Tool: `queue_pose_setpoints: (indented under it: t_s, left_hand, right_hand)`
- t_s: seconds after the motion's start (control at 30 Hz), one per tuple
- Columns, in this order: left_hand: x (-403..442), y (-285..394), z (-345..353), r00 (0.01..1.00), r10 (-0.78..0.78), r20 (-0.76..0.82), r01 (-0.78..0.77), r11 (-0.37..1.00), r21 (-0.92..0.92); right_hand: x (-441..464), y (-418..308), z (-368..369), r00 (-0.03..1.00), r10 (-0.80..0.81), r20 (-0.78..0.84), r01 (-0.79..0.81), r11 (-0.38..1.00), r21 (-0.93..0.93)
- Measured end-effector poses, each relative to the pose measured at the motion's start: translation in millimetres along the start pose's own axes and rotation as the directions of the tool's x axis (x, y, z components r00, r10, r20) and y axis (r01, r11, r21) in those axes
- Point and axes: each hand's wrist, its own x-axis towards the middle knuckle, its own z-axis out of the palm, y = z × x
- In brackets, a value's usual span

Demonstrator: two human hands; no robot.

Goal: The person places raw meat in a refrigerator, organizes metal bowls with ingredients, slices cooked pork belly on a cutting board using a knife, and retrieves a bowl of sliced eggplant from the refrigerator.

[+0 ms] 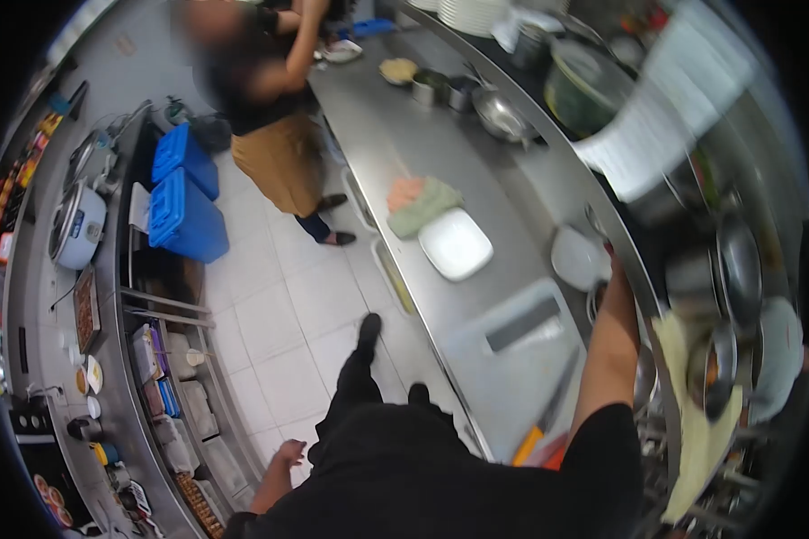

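Note:
My right arm stretches over the steel counter to the space beneath the shelf. My right hand (pixel 611 258) is small and partly hidden by the shelf edge; its fingers look closed around the handle of a metal spoon (pixel 593 217). Beside that hand stands a white bowl (pixel 573 258), with a metal bowl partly behind my forearm. Low at my left side hangs my left hand (pixel 289 452), empty, fingers loosely apart. Along the counter lie a white square dish (pixel 456 244), a green cloth (pixel 427 205), and a knife with an orange handle (pixel 528 446) on a pale cutting board (pixel 512 359).
A person (pixel 274 108) in a tan apron stands at the counter's far end. Blue bins (pixel 187 211) line the aisle opposite. Pots and lids (pixel 737 269) crowd the upper shelf, where papers (pixel 674 108) hang. A rice cooker (pixel 78 225) sits on the left counter.

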Motion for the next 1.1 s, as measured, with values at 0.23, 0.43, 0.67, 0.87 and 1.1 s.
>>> queue_pose_setpoints:
  t_s: [0.23,0.43,0.67,0.87,1.1]
  left_hand:
    - [138,213,-138,0.713,0.624,0.318,-0.499,0.134,0.856]
    - [113,449,-142,0.763,0.608,0.218,-0.546,0.427,0.720]
    - [-102,700,-78,0.437,0.701,0.564,-0.885,0.224,0.408]
    - [-333,823,-94,-0.231,0.796,0.560,-0.967,-0.124,-0.221]
    - [-623,896,-93,-0.917,0.386,-0.101,-0.353,-0.903,-0.246]
  right_hand:
    - [23,11,49,0.994,-0.109,-0.017,0.085,0.853,-0.516]
    - [9,-14,77,0.983,-0.165,-0.086,0.016,0.535,-0.844]
    - [-65,-39,50,0.985,-0.164,-0.059,0.002,0.352,-0.936]
    - [-157,-59,35,0.909,-0.404,0.106,0.240,0.298,-0.924]
    - [-347,-100,-4,0.933,-0.357,0.040,0.301,0.717,-0.628]
